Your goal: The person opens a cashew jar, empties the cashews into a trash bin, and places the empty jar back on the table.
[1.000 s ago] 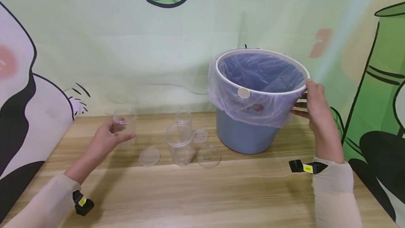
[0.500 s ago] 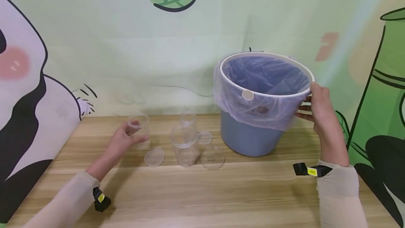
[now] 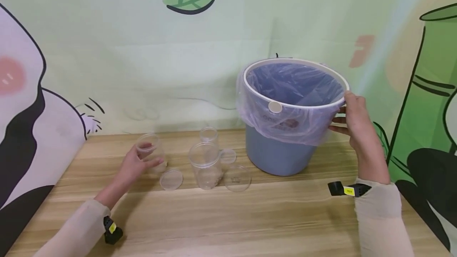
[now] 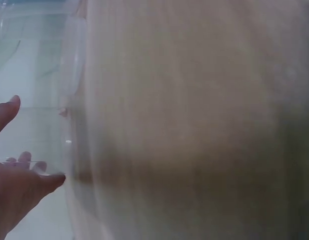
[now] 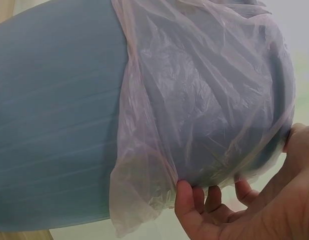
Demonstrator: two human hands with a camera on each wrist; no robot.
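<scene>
My left hand [image 3: 133, 165] holds a clear plastic jar [image 3: 151, 148] at the left of the table, fingers behind its wall and thumb along the front. The left wrist view shows the thumb and fingertips about the see-through wall. At the right, my right hand [image 3: 358, 120] grips the rim of a blue trash bin [image 3: 276, 158], thumb on the white rim and fingers against the outside. A thin translucent bag [image 5: 194, 100] lines the bin and hangs over its upper wall.
A wide clear jar [image 3: 205, 167] stands mid-table, with a narrower jar [image 3: 209, 135] behind it. Several clear lids lie flat around them, including a left lid [image 3: 171, 180] and a large lid [image 3: 238, 178]. A printed backdrop [image 3: 143, 50] rises behind the wooden table [image 3: 214, 221].
My left hand has brought its jar a little to the right and lower, toward the table. The right hand keeps its grip on the bin, which stands in the same place.
</scene>
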